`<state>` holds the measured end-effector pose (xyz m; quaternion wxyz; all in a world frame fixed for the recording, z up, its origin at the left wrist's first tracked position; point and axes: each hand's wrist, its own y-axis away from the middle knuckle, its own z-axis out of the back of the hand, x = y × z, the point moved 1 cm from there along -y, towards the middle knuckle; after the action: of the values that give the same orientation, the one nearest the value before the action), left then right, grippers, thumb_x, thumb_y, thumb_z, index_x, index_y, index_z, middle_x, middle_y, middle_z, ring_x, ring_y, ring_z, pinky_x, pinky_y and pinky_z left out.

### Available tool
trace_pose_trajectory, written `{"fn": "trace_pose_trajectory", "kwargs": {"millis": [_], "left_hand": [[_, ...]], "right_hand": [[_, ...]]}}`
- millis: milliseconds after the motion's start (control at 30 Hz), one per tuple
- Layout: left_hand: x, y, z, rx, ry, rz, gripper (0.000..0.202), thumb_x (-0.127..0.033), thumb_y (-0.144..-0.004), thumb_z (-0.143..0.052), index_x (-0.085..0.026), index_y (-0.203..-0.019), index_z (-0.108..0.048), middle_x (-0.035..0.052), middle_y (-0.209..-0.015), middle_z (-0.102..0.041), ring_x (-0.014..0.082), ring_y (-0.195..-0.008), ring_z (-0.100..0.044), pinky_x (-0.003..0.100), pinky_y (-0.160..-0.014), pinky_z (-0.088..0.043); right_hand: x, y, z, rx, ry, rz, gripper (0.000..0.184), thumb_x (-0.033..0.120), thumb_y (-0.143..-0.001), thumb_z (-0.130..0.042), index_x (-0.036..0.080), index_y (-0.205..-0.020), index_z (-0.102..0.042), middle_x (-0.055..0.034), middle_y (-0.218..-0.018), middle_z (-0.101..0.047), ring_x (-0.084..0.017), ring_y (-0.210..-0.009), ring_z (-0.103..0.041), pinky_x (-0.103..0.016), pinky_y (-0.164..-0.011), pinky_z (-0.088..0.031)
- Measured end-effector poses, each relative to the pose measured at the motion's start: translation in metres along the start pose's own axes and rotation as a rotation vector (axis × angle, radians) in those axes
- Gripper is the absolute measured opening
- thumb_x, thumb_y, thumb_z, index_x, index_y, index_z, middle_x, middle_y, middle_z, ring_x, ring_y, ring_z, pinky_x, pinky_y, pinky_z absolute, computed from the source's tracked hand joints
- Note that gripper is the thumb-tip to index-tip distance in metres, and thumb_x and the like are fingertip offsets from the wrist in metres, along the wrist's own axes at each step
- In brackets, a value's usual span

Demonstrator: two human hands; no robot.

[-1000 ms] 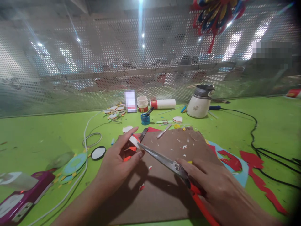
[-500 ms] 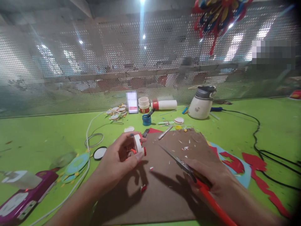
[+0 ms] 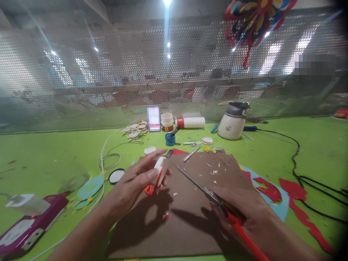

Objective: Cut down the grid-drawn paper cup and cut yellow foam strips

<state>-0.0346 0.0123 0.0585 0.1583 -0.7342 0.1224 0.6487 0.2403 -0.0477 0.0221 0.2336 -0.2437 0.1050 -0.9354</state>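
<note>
My left hand (image 3: 133, 183) pinches a white paper-cup piece with a red edge (image 3: 160, 171) between thumb and fingers, above the brown board. An orange-red loop (image 3: 148, 190) shows just below those fingers; its other end is hidden. In my right hand (image 3: 241, 204) is a pair of scissors (image 3: 196, 185) with red handles. Their blades look nearly closed, and the tip points toward the cup piece without touching it. Small white and red scraps (image 3: 165, 216) are scattered over the cardboard (image 3: 187, 235) beneath both hands.
A craft knife (image 3: 191, 153) lies at the board's far edge. Behind it stand a blue jar (image 3: 170, 139), stacked paper cups (image 3: 167, 122) and a white bottle (image 3: 231, 125). A purple power strip (image 3: 35, 226) and cable lie left; red paper cutouts (image 3: 307, 214) lie right.
The cup piece has turned in my left hand, so its red edge now runs upward at a slant. The scissors have shifted slightly left.
</note>
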Motion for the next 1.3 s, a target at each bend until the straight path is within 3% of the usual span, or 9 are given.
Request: {"fn": "trace_pose_trajectory", "kwargs": {"millis": [133,267,400,567,733,1000,1233,1300], "left_hand": [[0.000,0.000,-0.002,0.046,0.205,0.038,0.029,-0.042,-0.090,-0.058,-0.018,-0.104,-0.068,0.0044,-0.070,-0.066,0.0153,-0.060,-0.059,0.023,-0.053,-0.044],[0.003,0.001,-0.003,0.023,0.293,0.156,0.034,-0.045,-0.088,-0.056,-0.015,-0.094,-0.071,0.0047,-0.062,-0.065,0.0133,-0.050,-0.057,0.020,-0.044,-0.038],[0.006,0.002,-0.007,0.114,0.326,0.294,0.044,-0.053,-0.088,-0.053,-0.013,-0.091,-0.073,0.0060,-0.058,-0.065,0.0141,-0.048,-0.058,0.020,-0.042,-0.040],[0.008,0.004,-0.012,0.156,0.374,0.322,0.053,-0.060,-0.086,-0.056,-0.011,-0.090,-0.073,0.0067,-0.057,-0.066,0.0160,-0.050,-0.065,0.020,-0.041,-0.045],[0.002,0.006,-0.014,0.212,0.378,0.382,0.061,-0.070,-0.081,-0.054,-0.012,-0.084,-0.071,0.0044,-0.049,-0.061,0.0109,-0.040,-0.057,0.014,-0.033,-0.033],[-0.001,0.007,-0.012,0.168,0.375,0.459,0.075,-0.081,-0.077,-0.045,-0.010,-0.069,-0.068,0.0035,-0.038,-0.053,0.0087,-0.027,-0.045,0.017,-0.027,-0.017],[0.002,0.005,-0.012,0.163,0.332,0.429,0.072,-0.082,-0.073,-0.050,-0.013,-0.053,-0.058,0.0041,-0.037,-0.051,0.0090,-0.028,-0.046,0.018,-0.027,-0.017],[0.001,0.004,-0.012,0.152,0.301,0.416,0.071,-0.081,-0.074,-0.050,-0.013,-0.056,-0.060,0.0034,-0.037,-0.052,0.0092,-0.028,-0.046,0.018,-0.028,-0.017]], "right_hand": [[-0.004,0.003,0.000,-0.162,0.102,0.137,0.040,0.014,-0.091,-0.053,0.026,-0.128,-0.055,-0.0050,-0.093,-0.071,-0.022,-0.080,-0.070,-0.033,-0.067,-0.057],[-0.004,-0.002,0.003,-0.225,0.230,0.223,0.043,0.012,-0.089,-0.050,0.022,-0.131,-0.052,-0.0095,-0.094,-0.068,-0.023,-0.071,-0.068,-0.031,-0.055,-0.052],[-0.009,-0.004,0.002,-0.219,0.256,0.218,0.055,0.007,-0.085,-0.047,0.021,-0.138,-0.046,-0.0076,-0.089,-0.064,-0.023,-0.072,-0.064,-0.034,-0.058,-0.050],[-0.011,-0.002,-0.001,-0.217,0.309,0.253,0.055,0.008,-0.087,-0.046,0.017,-0.141,-0.042,-0.0089,-0.090,-0.062,-0.025,-0.072,-0.061,-0.036,-0.058,-0.049],[-0.008,-0.007,0.006,-0.225,0.363,0.289,0.050,0.005,-0.085,-0.044,0.015,-0.134,-0.049,-0.0084,-0.085,-0.063,-0.023,-0.068,-0.062,-0.032,-0.056,-0.049],[-0.009,-0.007,0.005,-0.126,0.305,0.260,0.058,0.004,-0.079,-0.047,0.020,-0.133,-0.055,-0.0089,-0.093,-0.067,-0.023,-0.075,-0.065,-0.034,-0.064,-0.053],[-0.009,-0.008,0.001,-0.143,0.321,0.297,0.051,0.006,-0.082,-0.046,0.018,-0.130,-0.056,-0.0118,-0.092,-0.069,-0.025,-0.072,-0.068,-0.036,-0.060,-0.057],[-0.010,-0.007,0.000,-0.134,0.322,0.290,0.049,0.007,-0.084,-0.045,0.018,-0.131,-0.054,-0.0128,-0.093,-0.069,-0.026,-0.071,-0.069,-0.038,-0.058,-0.058]]}}
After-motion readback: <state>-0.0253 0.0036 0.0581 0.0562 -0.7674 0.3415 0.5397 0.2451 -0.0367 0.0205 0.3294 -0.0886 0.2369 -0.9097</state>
